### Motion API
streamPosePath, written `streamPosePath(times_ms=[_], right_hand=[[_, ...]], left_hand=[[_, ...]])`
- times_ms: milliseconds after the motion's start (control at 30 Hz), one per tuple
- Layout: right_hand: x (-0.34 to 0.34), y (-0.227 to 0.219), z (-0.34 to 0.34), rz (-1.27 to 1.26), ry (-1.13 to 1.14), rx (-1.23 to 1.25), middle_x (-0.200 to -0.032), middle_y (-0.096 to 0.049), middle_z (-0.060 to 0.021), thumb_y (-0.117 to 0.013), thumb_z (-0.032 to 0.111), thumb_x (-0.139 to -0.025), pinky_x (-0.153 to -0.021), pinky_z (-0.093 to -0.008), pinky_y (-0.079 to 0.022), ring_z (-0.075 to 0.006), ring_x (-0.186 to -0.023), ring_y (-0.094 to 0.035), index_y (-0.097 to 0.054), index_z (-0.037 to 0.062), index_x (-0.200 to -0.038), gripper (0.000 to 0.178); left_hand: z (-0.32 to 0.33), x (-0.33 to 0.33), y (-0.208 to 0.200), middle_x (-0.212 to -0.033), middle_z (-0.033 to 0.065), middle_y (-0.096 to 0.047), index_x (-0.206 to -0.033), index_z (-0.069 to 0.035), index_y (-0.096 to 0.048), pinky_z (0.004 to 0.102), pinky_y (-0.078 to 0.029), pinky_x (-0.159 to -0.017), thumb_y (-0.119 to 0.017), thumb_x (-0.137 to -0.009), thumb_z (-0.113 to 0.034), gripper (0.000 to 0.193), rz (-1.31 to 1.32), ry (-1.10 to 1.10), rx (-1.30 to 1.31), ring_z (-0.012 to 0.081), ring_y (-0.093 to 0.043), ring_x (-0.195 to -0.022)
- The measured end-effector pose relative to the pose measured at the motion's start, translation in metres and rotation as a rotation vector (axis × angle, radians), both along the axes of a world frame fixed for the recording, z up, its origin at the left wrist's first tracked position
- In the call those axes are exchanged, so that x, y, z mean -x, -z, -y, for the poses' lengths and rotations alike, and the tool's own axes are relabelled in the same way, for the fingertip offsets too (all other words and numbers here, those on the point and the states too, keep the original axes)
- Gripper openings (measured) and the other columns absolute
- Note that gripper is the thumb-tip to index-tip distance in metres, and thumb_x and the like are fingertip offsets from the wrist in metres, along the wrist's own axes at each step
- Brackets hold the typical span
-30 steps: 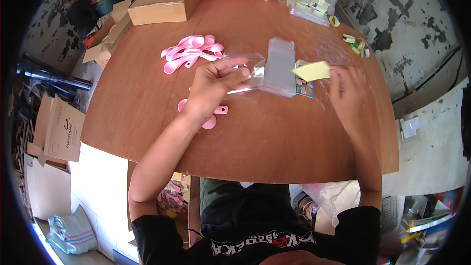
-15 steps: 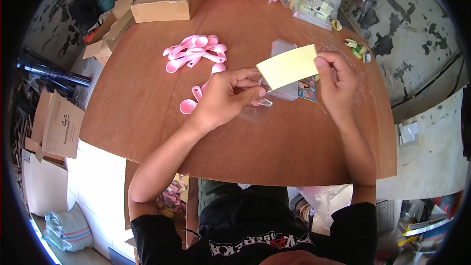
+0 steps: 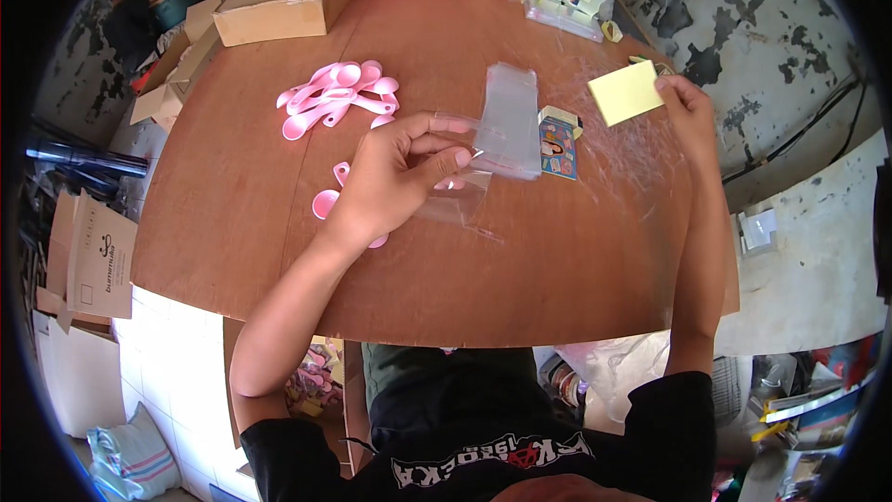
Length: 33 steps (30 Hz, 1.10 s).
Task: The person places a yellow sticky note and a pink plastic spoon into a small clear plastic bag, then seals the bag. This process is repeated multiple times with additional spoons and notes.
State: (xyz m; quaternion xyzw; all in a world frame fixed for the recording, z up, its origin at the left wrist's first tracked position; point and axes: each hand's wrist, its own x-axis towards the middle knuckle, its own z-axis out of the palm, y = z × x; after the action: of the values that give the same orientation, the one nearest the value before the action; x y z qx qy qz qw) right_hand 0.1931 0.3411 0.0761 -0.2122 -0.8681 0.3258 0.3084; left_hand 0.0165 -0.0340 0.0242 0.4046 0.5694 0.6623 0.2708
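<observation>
A broad, brown wooden surface (image 3: 520, 284) is filling the middle. On the right, a pale wall with dark, peeling patches (image 3: 771, 23) is rising, thin black cables (image 3: 805, 130) crossing its lower part. On the left, bright light is whitening a pale tiled floor (image 3: 177, 349), and a grey, blotched wall (image 3: 72, 74) is standing farther back

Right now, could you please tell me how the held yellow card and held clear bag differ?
The yellow card is opaque, while the clear bag is see-through. The right hand holds the card near one edge; the left hand partly covers the bag. Both are hand-held.
</observation>
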Motion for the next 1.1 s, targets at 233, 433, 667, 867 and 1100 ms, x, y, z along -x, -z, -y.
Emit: streamPosePath(times_ms=[233,433,667,867,1100], right_hand=[[0.039,0.027,0.156,0.094,-0.791,0.557,-0.112,-0.066,-0.0059,-0.057,0.013,-0.098,-0.094,-0.0295,-0.046,-0.0131,-0.105,-0.060,-0.063,-0.0019,-0.110,0.020],[0.052,0.033,0.202,0.021,-0.885,0.624,-0.104,-0.064,-0.0014,-0.056,0.019,-0.100,-0.093,-0.0257,-0.044,-0.0083,-0.102,-0.057,-0.061,-0.0005,-0.111,0.022],[0.052,0.036,0.213,-0.102,-0.869,1.046,-0.108,-0.061,0.0007,-0.057,0.022,-0.100,-0.094,-0.0306,-0.044,-0.0080,-0.105,-0.055,-0.061,0.0048,-0.109,0.020],[0.051,0.030,0.214,-0.165,-0.724,0.854,-0.103,-0.064,-0.0003,-0.058,0.020,-0.099,-0.087,-0.0292,-0.048,-0.0076,-0.099,-0.058,-0.062,0.0030,-0.107,0.019],[0.050,0.008,0.178,-0.575,-0.322,0.138,-0.090,-0.065,-0.0004,-0.062,0.014,-0.097,-0.072,-0.0201,-0.048,-0.0049,-0.081,-0.060,-0.063,-0.0022,-0.102,0.017]], left_hand=[[-0.003,0.001,0.013,-0.098,0.0106,-0.071,-0.116,0.005,-0.060,0.0246,-0.056,-0.076,-0.064,-0.092,-0.002,0.025,-0.056,-0.036,-0.086,0.0119,-0.067,-0.089],[-0.007,0.000,0.019,-0.092,0.0029,-0.058,-0.118,0.001,-0.054,0.0279,-0.048,-0.082,-0.078,-0.082,-0.008,0.044,-0.219,-0.370,-0.264,0.0120,-0.057,-0.087],[0.001,-0.002,0.008,-0.097,0.0077,-0.066,-0.120,0.000,-0.056,0.0309,-0.051,-0.081,-0.075,-0.084,-0.008,0.042,-0.320,-0.270,-0.215,0.0150,-0.063,-0.089],[0.001,-0.003,0.009,-0.099,0.0119,-0.071,-0.126,0.005,-0.052,0.0257,-0.053,-0.076,-0.062,-0.092,-0.001,0.036,-0.078,-0.173,-0.275,0.0141,-0.068,-0.089],[-0.001,0.000,0.006,-0.099,0.0106,-0.072,-0.126,0.006,-0.052,0.0238,-0.053,-0.078,-0.064,-0.091,0.001,0.037,0.036,-0.040,-0.161,0.0124,-0.069,-0.089]])
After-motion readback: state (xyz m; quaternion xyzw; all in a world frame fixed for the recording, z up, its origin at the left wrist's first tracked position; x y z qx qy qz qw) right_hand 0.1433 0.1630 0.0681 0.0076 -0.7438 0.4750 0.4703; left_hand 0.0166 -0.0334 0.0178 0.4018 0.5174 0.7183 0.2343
